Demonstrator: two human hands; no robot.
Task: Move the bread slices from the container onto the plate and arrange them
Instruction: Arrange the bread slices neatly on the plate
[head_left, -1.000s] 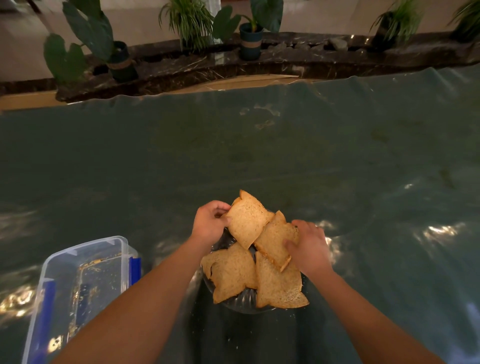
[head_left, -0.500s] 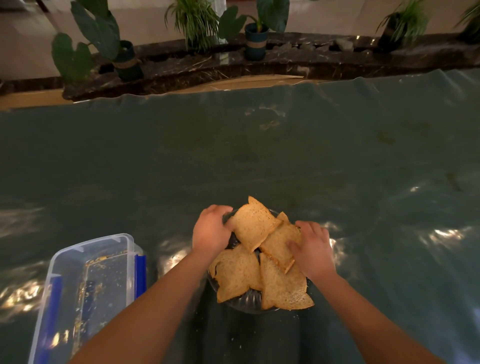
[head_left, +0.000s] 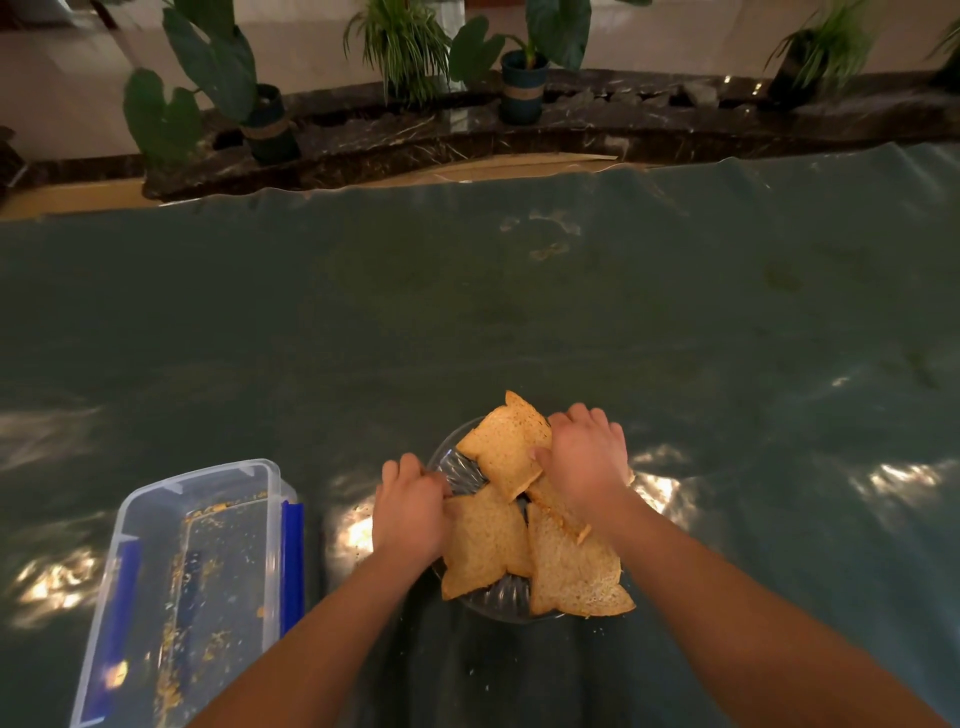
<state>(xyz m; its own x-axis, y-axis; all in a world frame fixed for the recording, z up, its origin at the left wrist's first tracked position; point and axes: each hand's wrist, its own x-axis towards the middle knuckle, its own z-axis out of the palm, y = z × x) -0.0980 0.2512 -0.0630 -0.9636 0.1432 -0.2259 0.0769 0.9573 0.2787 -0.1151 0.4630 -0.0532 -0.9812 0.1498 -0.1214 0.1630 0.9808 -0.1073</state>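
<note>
Several brown bread slices lie overlapping on a ribbed glass plate (head_left: 461, 470) near the table's front. The far slice (head_left: 498, 447) rests on top, with a near-left slice (head_left: 485, 543) and a near-right slice (head_left: 571, 577) in front of it. A fourth slice (head_left: 558, 512) is mostly hidden under my right hand (head_left: 587, 462), which lies over it with the thumb pressed on the far slice. My left hand (head_left: 410, 512) is curled at the plate's left rim, fingers on the near-left slice's corner. The clear container (head_left: 156, 519) with blue clips holds only crumbs.
The container stands at the front left, a hand's width from the plate. A wrinkled, shiny green cloth (head_left: 519, 322) covers the whole table. Beyond the far edge runs a dark stone ledge with several potted plants (head_left: 524, 78).
My left hand has left the far slice and dropped to the near-left slice. My right hand has moved forward and left onto the far slice, which now lies flatter.
</note>
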